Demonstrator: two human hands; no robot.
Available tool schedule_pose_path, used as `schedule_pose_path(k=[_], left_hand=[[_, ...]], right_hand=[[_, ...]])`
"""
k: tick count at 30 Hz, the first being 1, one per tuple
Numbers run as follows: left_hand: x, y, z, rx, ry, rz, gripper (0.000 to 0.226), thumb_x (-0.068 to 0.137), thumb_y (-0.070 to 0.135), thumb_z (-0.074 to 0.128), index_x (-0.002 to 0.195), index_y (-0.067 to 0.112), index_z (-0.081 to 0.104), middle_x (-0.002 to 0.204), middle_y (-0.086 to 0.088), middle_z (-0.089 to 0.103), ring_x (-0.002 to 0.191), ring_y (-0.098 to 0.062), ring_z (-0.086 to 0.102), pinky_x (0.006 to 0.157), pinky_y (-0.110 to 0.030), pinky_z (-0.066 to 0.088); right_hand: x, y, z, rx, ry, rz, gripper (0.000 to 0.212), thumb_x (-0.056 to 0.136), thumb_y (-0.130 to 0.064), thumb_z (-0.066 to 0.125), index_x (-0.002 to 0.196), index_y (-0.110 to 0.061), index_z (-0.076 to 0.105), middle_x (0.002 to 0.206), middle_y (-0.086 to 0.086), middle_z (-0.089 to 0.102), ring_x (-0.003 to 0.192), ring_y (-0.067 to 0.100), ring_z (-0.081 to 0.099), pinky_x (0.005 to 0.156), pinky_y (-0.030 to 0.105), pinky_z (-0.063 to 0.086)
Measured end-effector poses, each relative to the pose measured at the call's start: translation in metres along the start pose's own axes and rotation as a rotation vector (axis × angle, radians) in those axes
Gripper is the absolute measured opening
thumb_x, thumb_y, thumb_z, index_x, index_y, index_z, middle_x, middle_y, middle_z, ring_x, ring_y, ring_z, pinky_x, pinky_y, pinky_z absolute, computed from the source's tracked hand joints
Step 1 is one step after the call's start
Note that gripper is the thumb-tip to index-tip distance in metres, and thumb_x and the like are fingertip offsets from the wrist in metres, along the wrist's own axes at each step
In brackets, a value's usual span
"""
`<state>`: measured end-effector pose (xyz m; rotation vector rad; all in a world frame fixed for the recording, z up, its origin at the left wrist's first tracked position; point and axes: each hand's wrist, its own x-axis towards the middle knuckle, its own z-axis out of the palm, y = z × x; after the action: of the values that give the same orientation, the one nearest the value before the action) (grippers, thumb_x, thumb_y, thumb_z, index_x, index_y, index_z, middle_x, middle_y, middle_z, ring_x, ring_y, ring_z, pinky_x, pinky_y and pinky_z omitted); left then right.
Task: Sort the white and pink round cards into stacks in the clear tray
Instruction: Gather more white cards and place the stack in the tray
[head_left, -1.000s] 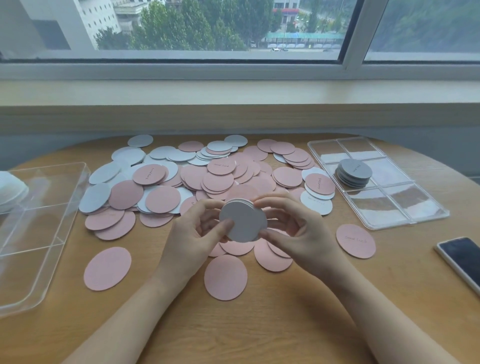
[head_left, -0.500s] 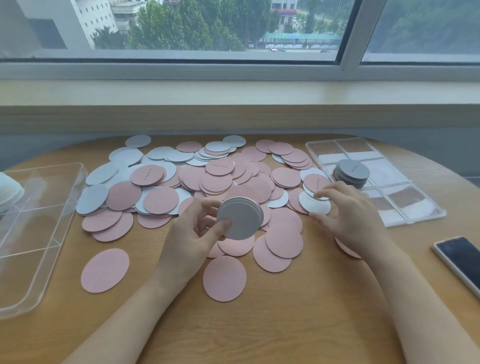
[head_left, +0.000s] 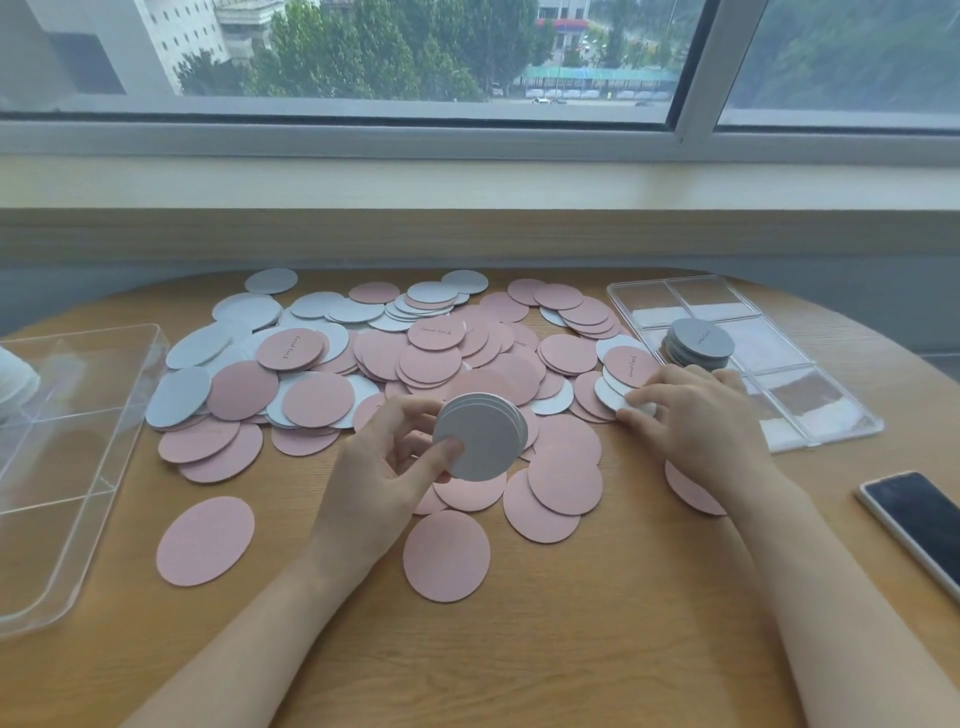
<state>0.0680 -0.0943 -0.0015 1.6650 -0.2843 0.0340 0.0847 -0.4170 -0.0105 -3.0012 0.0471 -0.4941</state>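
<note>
Pink and white round cards (head_left: 431, 358) lie scattered and overlapping across the round wooden table. My left hand (head_left: 379, 478) holds a small stack of white cards (head_left: 480, 436) upright above the pile's near edge. My right hand (head_left: 696, 415) lies palm down at the pile's right end, its fingertips pressing on a white card (head_left: 613, 396) beside a pink one. The clear divided tray (head_left: 810, 410) sits at the right and holds one stack of white cards (head_left: 698, 343) in a middle compartment.
A larger clear plastic bin (head_left: 67, 467) stands at the left table edge with something white in its far corner. A dark phone (head_left: 924, 519) lies at the right, near the table edge. The window sill and wall run behind the table.
My right hand let go of the white stack and reached right to the pile's right end, where it now touches a white card. My left hand keeps the stack.
</note>
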Motion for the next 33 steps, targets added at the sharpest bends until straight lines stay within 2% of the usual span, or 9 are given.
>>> schedule_pose_path(k=[4,8,12,17,20,23,25,29,33], left_hand=[[0.000,0.002,0.000,0.001,-0.001,-0.003,0.023,0.090,0.005,0.073,0.104,0.020,0.065,0.091,-0.001,0.074,0.069,-0.021,0.070,0.065,-0.021,0.053],[0.000,0.002,0.000,-0.005,-0.007,-0.004,0.023,0.090,0.005,0.074,0.105,0.020,0.065,0.092,-0.003,0.074,0.071,-0.022,0.071,0.066,-0.021,0.054],[-0.001,0.002,0.000,-0.012,-0.006,-0.001,0.023,0.090,0.003,0.073,0.104,0.020,0.065,0.093,-0.003,0.073,0.069,-0.021,0.070,0.065,-0.021,0.054],[-0.001,0.001,0.000,-0.004,-0.012,0.004,0.023,0.090,0.005,0.074,0.104,0.021,0.065,0.095,-0.005,0.073,0.069,-0.022,0.070,0.065,-0.023,0.055],[-0.001,0.001,0.000,0.001,-0.012,0.001,0.023,0.090,0.005,0.074,0.104,0.021,0.065,0.095,-0.007,0.074,0.069,-0.023,0.070,0.066,-0.022,0.054],[-0.001,0.002,0.000,0.009,-0.008,-0.002,0.023,0.090,0.005,0.074,0.104,0.021,0.065,0.092,-0.005,0.073,0.069,-0.022,0.071,0.065,-0.019,0.053],[-0.001,0.002,0.000,0.012,-0.007,-0.004,0.023,0.090,0.005,0.074,0.104,0.020,0.065,0.093,-0.007,0.073,0.069,-0.021,0.071,0.065,-0.018,0.052],[-0.001,0.002,0.000,-0.002,-0.009,0.000,0.023,0.090,0.004,0.074,0.105,0.019,0.065,0.096,-0.008,0.074,0.069,-0.022,0.071,0.065,-0.020,0.053],[-0.001,0.001,0.000,-0.014,-0.019,0.002,0.023,0.090,0.003,0.073,0.106,0.018,0.064,0.097,-0.007,0.074,0.069,-0.021,0.070,0.065,-0.021,0.054]], right_hand=[[-0.004,-0.005,-0.003,0.040,0.100,-0.066,0.006,0.085,-0.029,0.078,0.081,-0.029,0.076,0.078,-0.011,0.068,0.074,0.020,0.063,0.085,0.035,0.029],[-0.005,-0.001,-0.003,0.124,0.000,-0.048,0.024,0.077,-0.040,0.084,0.096,-0.027,0.075,0.089,-0.013,0.065,0.087,0.022,0.059,0.089,0.032,0.035],[-0.003,-0.001,-0.001,0.250,-0.059,-0.048,0.024,0.078,-0.027,0.085,0.099,-0.020,0.076,0.094,-0.008,0.061,0.091,0.020,0.058,0.076,0.029,0.037],[-0.004,-0.001,0.004,0.305,-0.031,-0.068,0.019,0.080,-0.018,0.084,0.097,-0.016,0.075,0.099,-0.005,0.063,0.081,0.017,0.061,0.072,0.029,0.040],[-0.004,-0.001,0.005,0.294,0.023,-0.093,0.010,0.083,-0.012,0.080,0.092,-0.014,0.077,0.090,-0.006,0.065,0.073,0.017,0.062,0.068,0.029,0.044],[-0.005,-0.004,0.006,0.254,0.086,-0.137,0.016,0.081,-0.002,0.077,0.091,-0.014,0.077,0.085,-0.007,0.066,0.078,0.019,0.060,0.070,0.027,0.043],[-0.007,-0.006,0.006,0.259,0.098,-0.161,0.014,0.081,-0.006,0.077,0.091,-0.016,0.077,0.090,-0.007,0.066,0.086,0.018,0.058,0.073,0.029,0.044],[-0.012,-0.005,0.002,0.351,-0.042,-0.095,0.021,0.082,-0.019,0.080,0.100,-0.020,0.072,0.106,-0.011,0.057,0.099,0.012,0.052,0.083,0.027,0.040],[-0.010,-0.005,0.004,0.373,-0.008,-0.099,0.018,0.082,-0.013,0.080,0.098,-0.018,0.072,0.103,-0.012,0.062,0.087,0.014,0.057,0.078,0.030,0.047]])
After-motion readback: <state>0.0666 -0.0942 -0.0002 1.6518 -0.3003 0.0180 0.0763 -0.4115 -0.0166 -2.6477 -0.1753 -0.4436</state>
